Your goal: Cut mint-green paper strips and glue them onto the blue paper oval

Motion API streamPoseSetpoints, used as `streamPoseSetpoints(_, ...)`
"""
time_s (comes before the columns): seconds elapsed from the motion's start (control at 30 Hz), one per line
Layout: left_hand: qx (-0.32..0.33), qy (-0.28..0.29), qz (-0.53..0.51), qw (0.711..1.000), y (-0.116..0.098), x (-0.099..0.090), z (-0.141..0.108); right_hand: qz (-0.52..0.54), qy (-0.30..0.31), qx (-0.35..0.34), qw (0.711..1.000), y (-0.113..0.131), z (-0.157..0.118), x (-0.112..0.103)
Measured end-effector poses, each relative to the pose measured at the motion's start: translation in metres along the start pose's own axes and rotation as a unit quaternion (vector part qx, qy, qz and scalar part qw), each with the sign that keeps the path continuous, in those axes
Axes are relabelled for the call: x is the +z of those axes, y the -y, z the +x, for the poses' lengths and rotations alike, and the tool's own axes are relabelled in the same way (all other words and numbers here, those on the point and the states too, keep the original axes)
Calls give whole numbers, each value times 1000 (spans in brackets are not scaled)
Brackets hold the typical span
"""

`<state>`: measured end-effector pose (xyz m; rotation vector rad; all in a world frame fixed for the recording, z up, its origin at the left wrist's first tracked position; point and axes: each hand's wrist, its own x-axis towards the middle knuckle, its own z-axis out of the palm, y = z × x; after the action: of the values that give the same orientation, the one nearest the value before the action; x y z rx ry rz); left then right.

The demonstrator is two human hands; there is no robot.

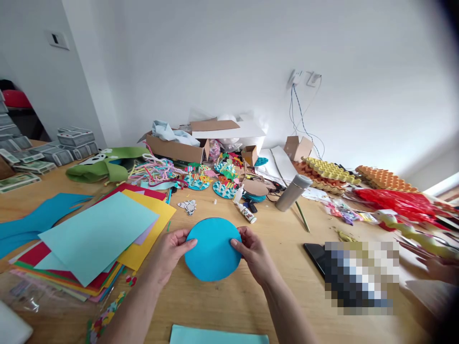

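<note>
Between my two hands is a round blue paper disc (213,251), held up over the wooden table. My left hand (176,248) pinches its left edge, thumb on the face and fingers behind. On the opposite edge my right hand (250,246) grips the disc in the same way. Just beyond it lie a small paper cutout (188,206) and white glue bottles (246,212). A light-blue sheet (218,335) shows at the near table edge, partly out of view.
Left stands a stack of coloured paper (100,234) beside blue paper scraps (39,217). Pipe cleaners (154,169), decorated discs (224,188) and a cardboard box (175,145) sit behind. To the right are a steel flask (293,192), egg trays (330,171), a phone (315,258) and another person's hand (439,268).
</note>
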<state>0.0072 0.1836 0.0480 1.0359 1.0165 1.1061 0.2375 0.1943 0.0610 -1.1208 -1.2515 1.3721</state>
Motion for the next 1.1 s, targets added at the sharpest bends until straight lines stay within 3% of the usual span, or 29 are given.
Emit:
streamPoseSetpoints(0.17, 21, -12, -11, 1000, 1, 4, -1, -27, 24, -29, 999, -3, -6, -2)
streamPoseSetpoints(0.27, 38, -30, 7, 999, -1, 6, -2, -109, -12, -101, 989, -5, -12, -3)
streamPoseSetpoints(0.33, 63, -43, 15, 997, -3, 7, -3, -186, -39, -197, 962, -4, -19, -2)
streamPoseSetpoints(0.43, 119, -37, 24, 992, -5, 7, -4, -294, -53, -340, 892, -1, -33, -1)
streamPoseSetpoints(0.53, 151, -28, 39, 987, -5, 7, -3, -346, -43, -397, 849, -3, -43, 0)
streamPoseSetpoints(0.57, 153, -31, 41, 987, -4, 7, -3, -344, -40, -392, 853, -5, -44, 1)
streamPoseSetpoints(0.63, 134, -49, 39, 989, -3, 7, -2, -315, -57, -335, 886, -9, -43, 2)
streamPoseSetpoints(0.73, 70, -72, 34, 994, 1, 5, 0, -219, -94, -153, 959, -16, -34, 3)
streamPoseSetpoints(0.83, 25, -55, 85, 995, 9, 2, 2, -133, -65, -7, 989, -23, -22, -1)
streamPoseSetpoints(0.93, 18, -52, 239, 970, 19, 0, 6, -232, -43, 36, 971, -33, -12, -7)
streamPoseSetpoints(1.03, 7, -60, 316, 947, 27, 0, 9, -354, -71, 11, 932, -39, -8, -12)
streamPoseSetpoints(1.1, 1, -63, 346, 936, 30, 1, 10, -380, -86, -13, 921, -38, -7, -11)
